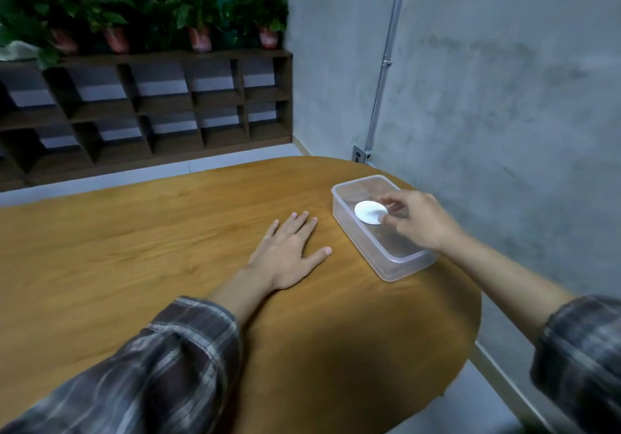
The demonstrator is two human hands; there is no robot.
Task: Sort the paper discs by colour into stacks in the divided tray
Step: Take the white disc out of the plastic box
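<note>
Between thumb and forefinger of my right hand [420, 223], one white disc [369, 212] is pinched over the clear tray [410, 265]. My left hand [285, 252] lies flat alongside. No stacks show, though blur may hide some, so I judge sorting barely begun.

Your left sleeve of dark plaid flannel [151, 359] and matching right sleeve [584, 359] are brownish-grey with pale stripes, cuffs ending mid-forearm.
</note>
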